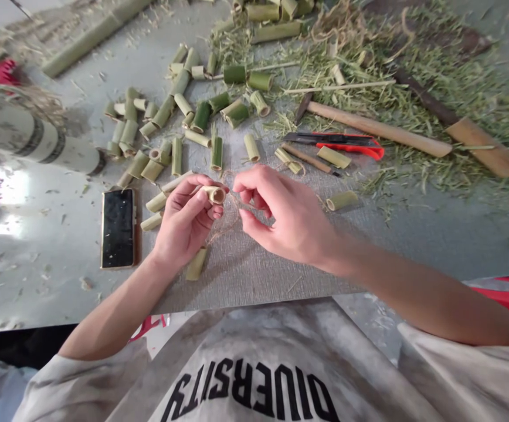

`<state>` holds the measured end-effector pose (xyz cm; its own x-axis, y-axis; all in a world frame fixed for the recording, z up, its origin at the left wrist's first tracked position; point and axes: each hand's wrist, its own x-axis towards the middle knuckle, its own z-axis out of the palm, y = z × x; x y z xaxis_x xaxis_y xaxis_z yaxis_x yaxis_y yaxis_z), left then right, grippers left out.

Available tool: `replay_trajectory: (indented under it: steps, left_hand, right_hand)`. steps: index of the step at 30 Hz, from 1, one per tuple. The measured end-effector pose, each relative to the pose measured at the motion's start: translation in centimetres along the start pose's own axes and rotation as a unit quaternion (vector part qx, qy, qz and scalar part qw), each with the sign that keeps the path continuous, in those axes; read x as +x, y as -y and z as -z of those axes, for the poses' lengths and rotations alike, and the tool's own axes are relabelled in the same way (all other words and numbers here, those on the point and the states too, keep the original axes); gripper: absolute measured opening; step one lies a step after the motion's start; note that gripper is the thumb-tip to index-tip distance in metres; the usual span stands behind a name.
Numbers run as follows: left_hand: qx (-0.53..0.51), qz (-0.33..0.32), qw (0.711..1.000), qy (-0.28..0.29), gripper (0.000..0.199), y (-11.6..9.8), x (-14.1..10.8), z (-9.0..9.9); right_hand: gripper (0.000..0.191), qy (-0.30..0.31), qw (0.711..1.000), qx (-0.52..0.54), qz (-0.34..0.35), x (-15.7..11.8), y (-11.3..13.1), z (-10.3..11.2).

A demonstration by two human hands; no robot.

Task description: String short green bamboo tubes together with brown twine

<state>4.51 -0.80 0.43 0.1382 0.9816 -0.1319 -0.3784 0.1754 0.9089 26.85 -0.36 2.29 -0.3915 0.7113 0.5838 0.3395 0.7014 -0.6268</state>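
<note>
Between the thumb and fingers of my left hand (184,220) is a short hollow bamboo piece (215,195), its open end tilted toward me. Just to the right, my right hand (281,214) is curled, with thin twine (236,215) running into its bent fingers. The twine loops between both hands and trails down toward a bamboo piece (197,264) lying below my left hand. Part of the twine is hidden by my fingers. Another bamboo piece (341,200) lies right of my right hand.
Several cut bamboo pieces (202,116) spread beyond my hands. A phone (118,227) lies at left. A hammer (377,126), a red-and-black utility knife (338,142) and a wooden-handled blade (485,146) lie at right among green shavings (448,99). A patterned cylinder (30,132) stands far left.
</note>
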Motion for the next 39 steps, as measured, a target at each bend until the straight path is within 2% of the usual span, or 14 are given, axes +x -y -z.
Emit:
replay_trajectory:
  steps: [5, 8, 10, 14, 16, 19, 22, 26, 30, 33, 39]
  left_hand:
    - [-0.004, 0.002, 1.000, 0.001, 0.033, -0.2, 0.1, -0.1]
    - [0.018, 0.002, 1.000, 0.005, 0.018, -0.5, 0.1, -0.4]
    - [0.050, -0.006, 0.999, 0.000, 0.008, -0.8, 0.0, -0.5]
    - [0.085, -0.038, 0.996, -0.008, 0.011, -1.0, -0.2, -0.7]
    - [0.092, -0.036, 0.995, -0.007, 0.013, -1.0, -0.3, -0.8]
    - [0.106, -0.018, 0.994, -0.012, 0.011, -1.1, -0.3, -0.9]
    - [0.123, -0.005, 0.992, -0.017, 0.008, -1.1, -0.3, -0.8]
    - [0.137, -0.007, 0.990, -0.023, 0.009, -1.2, -0.4, -0.7]
    - [0.143, 0.002, 0.990, -0.022, 0.011, -1.3, -0.5, -0.7]
    - [0.152, 0.013, 0.988, -0.019, 0.011, -1.3, -0.5, -0.7]
    - [0.198, -0.004, 0.980, -0.010, 0.012, -1.1, -0.5, -0.4]
  right_hand:
    - [0.020, -0.039, 0.998, 0.007, 0.053, 0.0, -0.5, -0.5]
    - [0.013, -0.023, 0.999, -0.008, 0.031, 0.2, -0.7, -0.2]
    - [0.014, 0.000, 0.999, -0.035, -0.006, 0.9, -0.8, 0.9]
    - [0.019, 0.021, 0.993, -0.084, -0.081, 3.1, -1.3, 5.2]
    - [0.018, 0.088, 0.983, -0.109, -0.119, 3.8, -1.5, 7.2]
    - [0.017, 0.217, 0.957, -0.154, -0.114, 4.0, -1.9, 8.3]
    - [0.016, 0.322, 0.923, -0.190, -0.091, 3.5, -2.3, 7.3]
    - [0.014, 0.379, 0.902, -0.196, -0.062, 2.7, -3.0, 5.3]
    - [0.021, 0.383, 0.904, -0.183, -0.040, 2.3, -3.7, 4.4]
    - [0.019, 0.373, 0.910, -0.177, -0.041, 2.2, -4.3, 4.4]
    - [0.016, 0.289, 0.953, -0.087, -0.022, 2.4, -3.9, 5.0]
